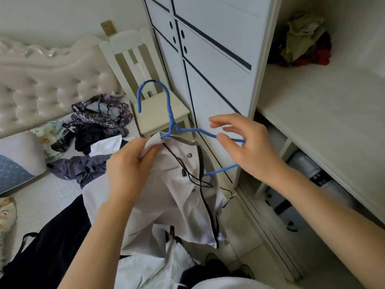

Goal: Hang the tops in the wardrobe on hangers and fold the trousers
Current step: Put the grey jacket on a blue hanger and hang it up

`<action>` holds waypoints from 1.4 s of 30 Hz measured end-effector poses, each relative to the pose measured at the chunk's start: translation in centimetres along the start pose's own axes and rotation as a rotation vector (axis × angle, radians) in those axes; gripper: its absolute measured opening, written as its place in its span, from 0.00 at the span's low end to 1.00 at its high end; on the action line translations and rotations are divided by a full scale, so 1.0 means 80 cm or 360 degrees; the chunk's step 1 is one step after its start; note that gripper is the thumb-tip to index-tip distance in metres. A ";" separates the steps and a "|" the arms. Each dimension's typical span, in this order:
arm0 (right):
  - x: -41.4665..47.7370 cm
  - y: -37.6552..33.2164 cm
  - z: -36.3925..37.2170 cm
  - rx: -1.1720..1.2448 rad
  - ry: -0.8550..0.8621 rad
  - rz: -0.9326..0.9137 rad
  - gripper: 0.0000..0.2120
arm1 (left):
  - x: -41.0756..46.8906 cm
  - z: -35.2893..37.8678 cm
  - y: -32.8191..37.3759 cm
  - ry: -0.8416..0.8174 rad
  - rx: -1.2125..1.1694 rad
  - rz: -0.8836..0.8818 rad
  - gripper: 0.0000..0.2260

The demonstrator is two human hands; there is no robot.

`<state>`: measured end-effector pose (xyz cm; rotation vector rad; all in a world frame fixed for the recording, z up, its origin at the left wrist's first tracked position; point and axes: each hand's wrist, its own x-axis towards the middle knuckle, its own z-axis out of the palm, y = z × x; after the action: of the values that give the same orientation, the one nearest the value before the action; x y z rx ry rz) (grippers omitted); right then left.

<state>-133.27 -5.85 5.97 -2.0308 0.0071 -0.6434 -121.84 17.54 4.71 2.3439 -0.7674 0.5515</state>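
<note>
A white top [166, 197] with black trim and snap buttons hangs half-threaded on a blue wire hanger [169, 113], whose hook points up in front of the wardrobe door [216, 59]. My left hand [129, 163] pinches the top's collar at the hanger's neck. My right hand [245, 147] hovers with spread fingers at the hanger's bare right arm, touching or nearly touching the wire. The hanger's left arm is hidden inside the fabric.
On the bed [41, 201] to the left lie a patterned garment [98, 115], a grey garment [83, 165] and a dark garment [48, 243]. A cream chair [158, 109] stands beside the wardrobe. Crumpled clothes [304, 44] sit on the open wardrobe shelf [325, 113].
</note>
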 end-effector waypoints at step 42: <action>0.052 0.167 -0.058 -0.0064 0.0226 0.0860 0.12 | 0.006 -0.011 -0.075 -0.0301 0.0335 0.0758 0.17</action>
<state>-128.42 -17.76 -1.19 -1.8992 0.6339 -0.4394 -117.82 21.85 3.15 2.4304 -1.4375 0.6381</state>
